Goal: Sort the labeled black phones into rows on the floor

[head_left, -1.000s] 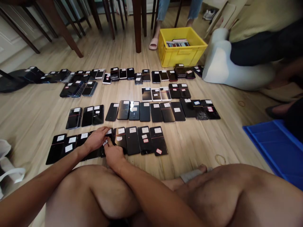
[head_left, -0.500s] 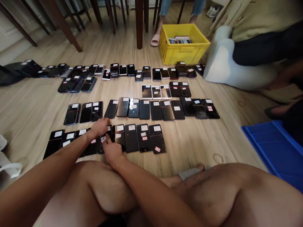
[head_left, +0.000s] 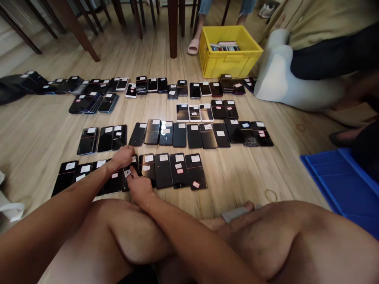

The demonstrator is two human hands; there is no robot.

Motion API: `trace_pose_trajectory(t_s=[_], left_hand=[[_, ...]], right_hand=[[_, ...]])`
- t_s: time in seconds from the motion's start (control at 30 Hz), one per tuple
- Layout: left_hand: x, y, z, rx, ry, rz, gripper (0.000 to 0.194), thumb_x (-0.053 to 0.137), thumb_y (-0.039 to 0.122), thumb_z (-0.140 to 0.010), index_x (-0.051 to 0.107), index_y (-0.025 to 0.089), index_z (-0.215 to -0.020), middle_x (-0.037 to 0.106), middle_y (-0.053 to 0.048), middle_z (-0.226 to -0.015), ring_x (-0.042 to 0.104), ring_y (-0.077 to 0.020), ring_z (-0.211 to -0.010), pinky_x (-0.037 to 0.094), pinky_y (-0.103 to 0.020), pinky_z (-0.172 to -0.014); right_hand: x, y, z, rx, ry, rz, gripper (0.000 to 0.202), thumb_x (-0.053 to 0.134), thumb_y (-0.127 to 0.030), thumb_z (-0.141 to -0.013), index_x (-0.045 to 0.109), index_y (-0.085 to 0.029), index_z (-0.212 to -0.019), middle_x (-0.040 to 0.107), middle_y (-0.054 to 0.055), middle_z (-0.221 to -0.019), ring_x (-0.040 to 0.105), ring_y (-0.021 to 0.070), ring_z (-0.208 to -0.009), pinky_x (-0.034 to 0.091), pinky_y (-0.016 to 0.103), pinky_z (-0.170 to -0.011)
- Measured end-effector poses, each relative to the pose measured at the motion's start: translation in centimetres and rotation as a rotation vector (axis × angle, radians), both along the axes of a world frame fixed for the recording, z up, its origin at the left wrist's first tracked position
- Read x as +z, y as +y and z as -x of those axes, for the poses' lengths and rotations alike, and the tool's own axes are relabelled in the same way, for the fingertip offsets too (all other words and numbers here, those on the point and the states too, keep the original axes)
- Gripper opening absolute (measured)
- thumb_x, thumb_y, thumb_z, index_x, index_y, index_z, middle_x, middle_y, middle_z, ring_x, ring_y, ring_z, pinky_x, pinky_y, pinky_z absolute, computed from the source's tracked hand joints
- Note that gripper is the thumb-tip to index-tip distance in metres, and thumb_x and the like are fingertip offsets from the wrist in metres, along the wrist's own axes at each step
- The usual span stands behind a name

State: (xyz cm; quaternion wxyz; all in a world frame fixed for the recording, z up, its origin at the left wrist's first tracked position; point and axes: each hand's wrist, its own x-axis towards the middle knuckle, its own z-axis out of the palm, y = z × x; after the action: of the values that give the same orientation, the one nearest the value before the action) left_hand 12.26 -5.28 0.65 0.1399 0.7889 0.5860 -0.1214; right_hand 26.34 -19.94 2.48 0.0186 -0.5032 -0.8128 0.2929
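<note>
In the near row, a black smartphone [head_left: 125,185] lies on the floor with a small handwritten white label [head_left: 127,172] on its screen. My left hand [head_left: 122,157] is closed at the phone's upper end, its fingertips partly hidden. My right hand [head_left: 141,188] grips the lower right part, with a finger on the screen beside the label. Left of my hands, my left forearm covers parts of several labelled phones. To the right lie a phone with a rubber band [head_left: 147,169], a plain black phone [head_left: 163,170] and further labelled ones [head_left: 179,179].
More phones, some stacked, form rows farther out, such as a banded stack [head_left: 88,141] and white phones [head_left: 182,113]. A yellow crate [head_left: 231,65] stands at the back, near a person's slippered foot [head_left: 194,46]. At right are a blue tray [head_left: 334,189] and a loose rubber band [head_left: 271,195].
The view has shifted slightly, so the phones appear a little higher and farther left. Both my hands stay at the same phone, with hardly any change in their pose.
</note>
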Motion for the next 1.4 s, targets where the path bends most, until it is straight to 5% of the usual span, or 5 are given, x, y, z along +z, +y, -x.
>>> trace_pose_trajectory(t_s=[0.4,0.8,0.93,1.13,1.4], left_hand=[[2.6,-1.4,1.2,0.198,-0.464,0.068,0.031,0.050,0.023,-0.064,0.066,0.020,-0.091,0.074,-0.005,-0.091,0.070,-0.0238,-0.091,0.055,-0.033,-0.088],[6.6,-3.7,1.5,0.395,-0.955,0.331,0.040,0.085,0.040,-0.059,0.072,0.017,-0.089,0.071,-0.004,-0.086,0.064,-0.0179,-0.078,0.054,-0.028,-0.069],[7.5,-4.0,1.1,0.484,-1.015,0.335,0.047,0.090,0.043,-0.054,0.071,0.017,-0.089,0.072,-0.003,-0.088,0.065,-0.0165,-0.078,0.053,-0.028,-0.070],[9.4,-4.2,-1.3,0.562,-1.102,0.359,0.052,0.095,0.039,-0.054,0.071,0.018,-0.095,0.075,-0.005,-0.095,0.069,-0.0179,-0.082,0.053,-0.026,-0.068],[9.6,-6.8,-8.5,0.805,-1.448,0.433,0.031,0.088,0.030,-0.071,0.072,0.016,-0.093,0.075,-0.004,-0.092,0.068,-0.0125,-0.076,0.056,-0.023,-0.069]], right_hand=[[-0.9,-0.6,-0.7,0.002,0.063,-0.111,0.041,0.043,-0.012,-0.100,0.059,-0.020,-0.137,0.020,0.004,-0.173,0.067,0.0223,-0.106,0.063,0.038,-0.084],[-0.6,-1.6,-3.5,0.006,0.283,-0.068,0.039,0.046,-0.015,-0.101,0.062,-0.030,-0.133,0.024,-0.009,-0.172,0.059,0.0190,-0.128,0.051,0.035,-0.108],[-0.4,-2.1,-4.2,-0.198,0.580,-0.043,0.039,0.053,-0.012,-0.095,0.062,-0.026,-0.131,0.043,-0.002,-0.162,0.054,0.0143,-0.135,0.042,0.029,-0.117],[-0.2,-2.4,-5.4,-0.792,0.898,0.108,0.042,0.062,-0.020,-0.089,0.060,-0.017,-0.131,0.064,0.010,-0.133,0.067,0.0159,-0.100,0.056,0.028,-0.090],[1.3,-2.6,-9.1,-0.792,1.225,0.354,0.028,0.061,-0.036,-0.091,0.068,-0.018,-0.111,0.075,0.005,-0.106,0.068,0.0204,-0.099,0.054,0.034,-0.094]])
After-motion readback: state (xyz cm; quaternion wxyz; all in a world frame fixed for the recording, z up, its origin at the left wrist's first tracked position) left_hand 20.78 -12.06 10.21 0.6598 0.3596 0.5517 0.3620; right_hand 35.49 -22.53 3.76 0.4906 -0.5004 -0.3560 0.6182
